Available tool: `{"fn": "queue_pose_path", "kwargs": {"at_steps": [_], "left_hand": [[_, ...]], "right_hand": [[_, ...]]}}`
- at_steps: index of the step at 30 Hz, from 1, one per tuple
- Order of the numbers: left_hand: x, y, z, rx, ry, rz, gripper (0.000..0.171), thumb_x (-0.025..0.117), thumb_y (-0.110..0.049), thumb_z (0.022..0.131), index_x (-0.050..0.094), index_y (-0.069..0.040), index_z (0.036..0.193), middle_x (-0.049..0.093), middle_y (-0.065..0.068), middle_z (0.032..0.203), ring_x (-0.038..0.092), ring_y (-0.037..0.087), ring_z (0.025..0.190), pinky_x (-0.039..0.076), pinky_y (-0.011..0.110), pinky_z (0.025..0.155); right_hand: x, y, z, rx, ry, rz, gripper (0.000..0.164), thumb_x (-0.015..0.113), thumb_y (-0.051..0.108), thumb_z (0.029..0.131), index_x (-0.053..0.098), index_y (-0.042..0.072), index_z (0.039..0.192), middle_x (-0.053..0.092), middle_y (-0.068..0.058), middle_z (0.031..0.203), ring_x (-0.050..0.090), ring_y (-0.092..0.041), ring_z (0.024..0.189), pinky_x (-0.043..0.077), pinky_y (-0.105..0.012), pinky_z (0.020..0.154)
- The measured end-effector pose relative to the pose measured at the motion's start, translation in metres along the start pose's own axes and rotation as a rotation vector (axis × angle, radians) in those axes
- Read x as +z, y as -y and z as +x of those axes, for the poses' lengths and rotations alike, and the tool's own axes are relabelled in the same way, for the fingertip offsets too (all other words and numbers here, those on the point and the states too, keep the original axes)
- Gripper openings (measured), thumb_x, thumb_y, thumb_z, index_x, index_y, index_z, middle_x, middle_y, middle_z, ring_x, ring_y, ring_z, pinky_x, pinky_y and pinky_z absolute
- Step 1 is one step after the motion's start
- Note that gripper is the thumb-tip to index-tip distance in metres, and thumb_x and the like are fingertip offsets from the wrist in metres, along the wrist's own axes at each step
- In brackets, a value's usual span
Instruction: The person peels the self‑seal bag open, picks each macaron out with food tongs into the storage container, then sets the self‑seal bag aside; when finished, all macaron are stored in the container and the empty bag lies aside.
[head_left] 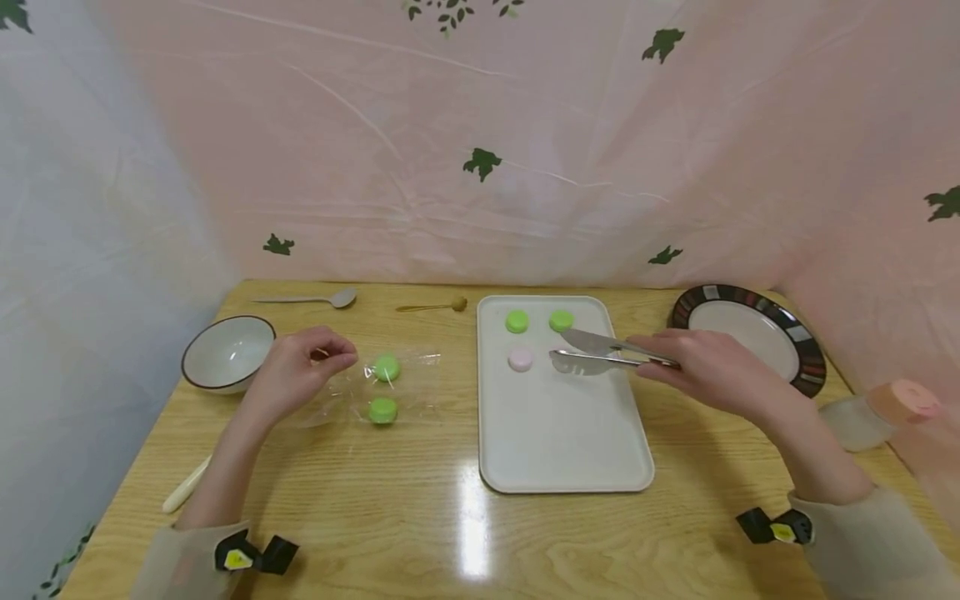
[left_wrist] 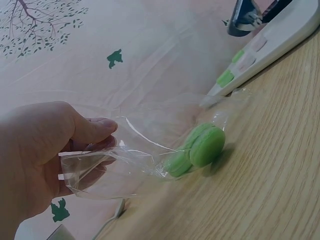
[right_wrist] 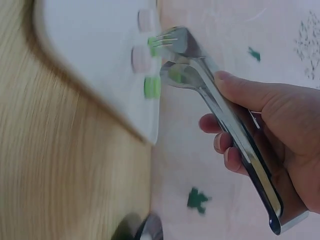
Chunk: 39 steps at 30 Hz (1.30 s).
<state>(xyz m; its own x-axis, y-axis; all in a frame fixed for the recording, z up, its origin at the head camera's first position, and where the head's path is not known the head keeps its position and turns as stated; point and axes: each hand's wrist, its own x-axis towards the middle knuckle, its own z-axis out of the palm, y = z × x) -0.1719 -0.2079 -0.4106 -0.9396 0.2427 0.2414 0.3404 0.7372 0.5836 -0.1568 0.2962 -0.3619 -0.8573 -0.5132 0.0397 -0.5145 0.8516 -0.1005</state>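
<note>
My left hand [head_left: 303, 371] pinches the end of a clear plastic bag [left_wrist: 135, 172], with thumb and fingertips together on the film. Two green macarons [head_left: 383, 411] lie in the bag at table level. In my right hand [head_left: 708, 371] is a pair of metal tongs [right_wrist: 227, 112], gripped along its arms, its two heads apart over the white tray [head_left: 562, 442]. On that tray sit two green macarons [head_left: 517, 322] at the far end and a pink macaron [head_left: 520, 360] nearer. The right wrist view shows a second pink macaron [right_wrist: 144, 21]; the tongs largely cover its place in the head view.
A white bowl [head_left: 228, 354] stands left of my left hand, with a cream handle [head_left: 186, 485] by the forearm. A spoon [head_left: 342, 297] and a small golden utensil [head_left: 435, 306] lie at the back. To the right are a dark-rimmed plate [head_left: 813, 354] and a pink-lidded jar [head_left: 855, 422].
</note>
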Motion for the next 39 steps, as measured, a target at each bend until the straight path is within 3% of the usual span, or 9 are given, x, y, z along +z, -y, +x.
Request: {"fn": "queue_pose_path", "kwargs": {"at_steps": [4, 16, 19, 26, 39], "left_hand": [[0.000, 0.001, -0.001, 0.004, -0.006, -0.002, 0.004, 0.066, -0.022, 0.089, 0.069, -0.019, 0.088, 0.068, -0.004, 0.084, 0.062, 0.011, 0.077, 0.051, 0.022, 0.070], [0.000, 0.002, 0.001, -0.011, 0.015, -0.013, 0.005, 0.065, -0.023, 0.090, 0.068, -0.019, 0.090, 0.069, -0.003, 0.087, 0.063, 0.013, 0.081, 0.052, 0.025, 0.071], [0.000, 0.002, 0.001, -0.015, 0.014, -0.014, 0.006, 0.065, -0.023, 0.090, 0.068, -0.019, 0.090, 0.069, -0.003, 0.087, 0.063, 0.013, 0.081, 0.051, 0.026, 0.071], [0.000, 0.001, -0.001, 0.003, 0.001, -0.014, 0.005, 0.065, -0.023, 0.090, 0.068, -0.019, 0.090, 0.069, -0.004, 0.086, 0.064, 0.013, 0.081, 0.051, 0.025, 0.070], [0.004, -0.001, -0.003, 0.039, -0.029, -0.031, 0.004, 0.065, -0.022, 0.089, 0.069, -0.020, 0.090, 0.069, -0.005, 0.086, 0.063, 0.011, 0.079, 0.051, 0.023, 0.067]], "right_hand": [[0.001, 0.022, 0.019, -0.065, -0.008, 0.016, 0.032, 0.064, 0.034, 0.089, 0.066, 0.021, 0.118, 0.058, 0.011, 0.077, 0.045, -0.005, 0.061, 0.037, -0.021, 0.055], [0.027, 0.082, 0.077, -0.253, 0.022, 0.042, 0.020, 0.060, 0.035, 0.092, 0.066, 0.026, 0.110, 0.066, 0.013, 0.087, 0.052, -0.004, 0.066, 0.046, -0.026, 0.062], [0.031, 0.090, 0.085, -0.274, 0.022, 0.035, 0.021, 0.062, 0.033, 0.091, 0.066, 0.025, 0.110, 0.066, 0.012, 0.087, 0.052, -0.003, 0.065, 0.045, -0.025, 0.060], [0.037, 0.104, 0.101, -0.314, 0.017, -0.028, 0.008, 0.066, 0.030, 0.088, 0.059, 0.028, 0.091, 0.055, 0.015, 0.071, 0.045, -0.006, 0.058, 0.035, -0.022, 0.049], [0.043, 0.132, 0.118, -0.386, -0.051, -0.160, 0.015, 0.060, 0.036, 0.091, 0.063, 0.027, 0.102, 0.064, 0.010, 0.082, 0.050, -0.008, 0.057, 0.037, -0.025, 0.045]]}}
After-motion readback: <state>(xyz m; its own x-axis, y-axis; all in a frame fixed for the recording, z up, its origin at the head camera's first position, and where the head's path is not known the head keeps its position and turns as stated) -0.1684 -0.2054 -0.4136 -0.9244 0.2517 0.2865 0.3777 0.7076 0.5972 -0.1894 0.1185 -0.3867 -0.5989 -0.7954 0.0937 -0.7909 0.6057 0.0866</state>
